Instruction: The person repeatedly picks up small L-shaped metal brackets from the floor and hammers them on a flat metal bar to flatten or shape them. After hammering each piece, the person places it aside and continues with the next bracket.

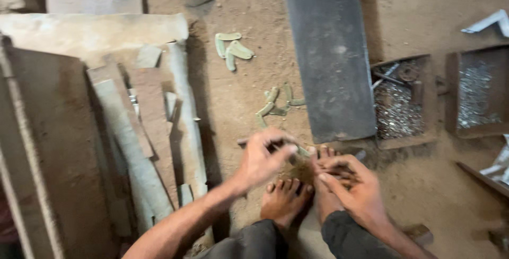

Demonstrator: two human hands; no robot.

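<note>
Your left hand [262,158] pinches a thin dark rod [265,143] above your bare feet [297,192]. Your right hand [352,187] rests half curled beside it; its grip I cannot tell. Pale green pieces [278,102] lie just beyond the rod.

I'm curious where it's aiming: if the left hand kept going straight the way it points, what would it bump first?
Probably the dark flat plank lying just beyond the left hand; depth is blurry, so the right hand might come first.
</note>
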